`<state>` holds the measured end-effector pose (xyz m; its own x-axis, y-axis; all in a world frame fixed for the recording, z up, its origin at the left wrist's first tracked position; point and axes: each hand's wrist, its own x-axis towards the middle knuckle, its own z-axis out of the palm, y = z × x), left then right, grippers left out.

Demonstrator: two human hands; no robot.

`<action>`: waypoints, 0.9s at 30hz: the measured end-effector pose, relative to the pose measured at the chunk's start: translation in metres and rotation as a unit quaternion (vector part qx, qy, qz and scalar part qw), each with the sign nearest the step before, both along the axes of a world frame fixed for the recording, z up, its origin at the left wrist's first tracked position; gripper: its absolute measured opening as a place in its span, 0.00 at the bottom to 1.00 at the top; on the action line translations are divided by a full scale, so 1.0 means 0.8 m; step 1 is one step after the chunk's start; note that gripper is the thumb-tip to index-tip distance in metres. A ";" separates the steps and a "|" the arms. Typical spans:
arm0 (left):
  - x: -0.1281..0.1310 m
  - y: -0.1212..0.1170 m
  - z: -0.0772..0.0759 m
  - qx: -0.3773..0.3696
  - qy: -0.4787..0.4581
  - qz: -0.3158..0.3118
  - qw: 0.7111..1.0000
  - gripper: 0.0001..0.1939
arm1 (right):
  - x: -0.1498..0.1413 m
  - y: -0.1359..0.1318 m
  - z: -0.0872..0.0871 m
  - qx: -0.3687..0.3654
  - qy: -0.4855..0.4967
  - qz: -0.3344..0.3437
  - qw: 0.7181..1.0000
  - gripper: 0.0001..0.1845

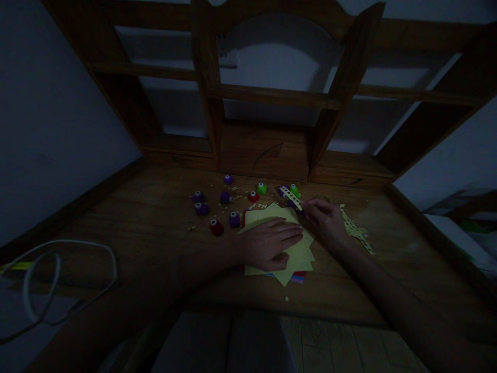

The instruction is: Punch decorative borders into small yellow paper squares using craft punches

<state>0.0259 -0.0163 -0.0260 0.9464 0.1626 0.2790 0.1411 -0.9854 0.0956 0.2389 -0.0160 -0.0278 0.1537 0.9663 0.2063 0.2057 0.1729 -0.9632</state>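
My left hand [272, 243] lies flat on a fanned stack of pale yellow paper [285, 272], its fingers stretched out. Red, blue and pink sheet edges show beneath the yellow ones. Between the fingertips of my right hand [322, 217] is a narrow yellow paper strip [290, 197] with a row of punched holes. It is held just above a few small craft punches at the back of the stack, among them a green craft punch [295, 190]. More punched strips [355, 230] lie in a loose heap to the right of my right wrist.
Several purple, red and green punches are scattered left of and behind the paper, such as a red punch [216, 227] and a purple punch [234, 219]. Tiny paper bits dot the wooden desk [155, 217]. A wooden shelf unit [267, 150] stands behind; a white cable [112, 254] loops at left.
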 end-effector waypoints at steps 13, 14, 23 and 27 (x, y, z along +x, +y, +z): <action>-0.006 0.010 0.016 -0.002 -0.076 0.045 0.996 0.26 | 0.002 0.000 -0.001 0.001 0.012 0.000 1.000 0.13; -0.008 0.014 0.019 0.005 -0.098 0.069 0.993 0.25 | 0.003 0.000 -0.001 -0.001 0.012 0.004 1.000 0.13; -0.028 0.060 0.005 0.025 -0.257 0.310 0.915 0.11 | 0.006 0.001 -0.001 -0.001 0.007 0.003 1.000 0.14; -0.040 0.071 0.001 -0.026 -0.256 0.370 0.893 0.08 | 0.005 0.001 -0.001 0.004 0.011 0.001 1.000 0.13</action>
